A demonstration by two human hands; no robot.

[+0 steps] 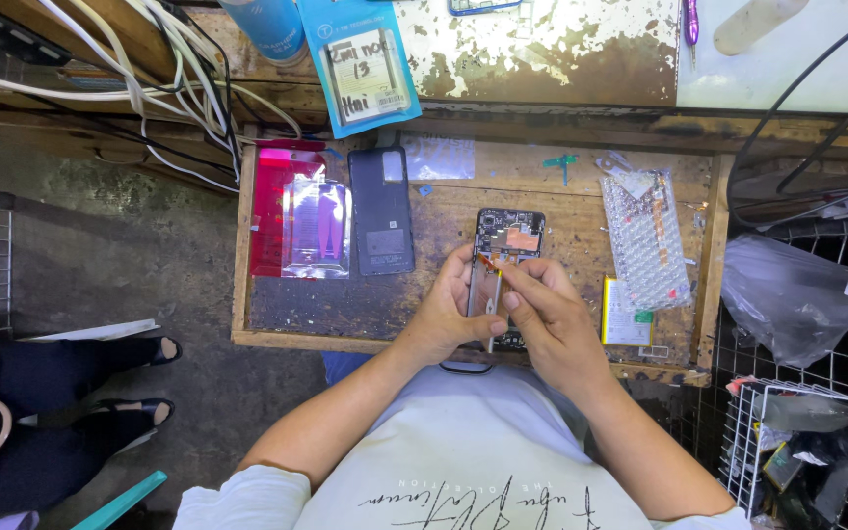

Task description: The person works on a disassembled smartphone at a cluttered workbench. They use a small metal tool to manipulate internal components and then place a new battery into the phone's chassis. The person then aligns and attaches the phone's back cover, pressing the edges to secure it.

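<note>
Left hand (444,319) cupped around opened black smartphone with exposed circuit board (508,238), grip closed on its left edge above worn wooden table (561,211). Right hand (552,324) curled over, fingertips (508,280) pinching something small at orange flex strip. Risk: tearing strip if pulled sideways. Beyond: dark grey back cover (382,211), red plastic packet (291,211), bubble-wrap pouch (645,240).

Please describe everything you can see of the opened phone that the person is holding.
The opened phone has its back cover off, so the dark circuit board and a copper-coloured patch show at its far end. It lies lengthwise on the worn wooden work tray, pointing away from the person. The left hand grips its left edge, while the right hand fingers press on its middle. Its near half is hidden.
</note>
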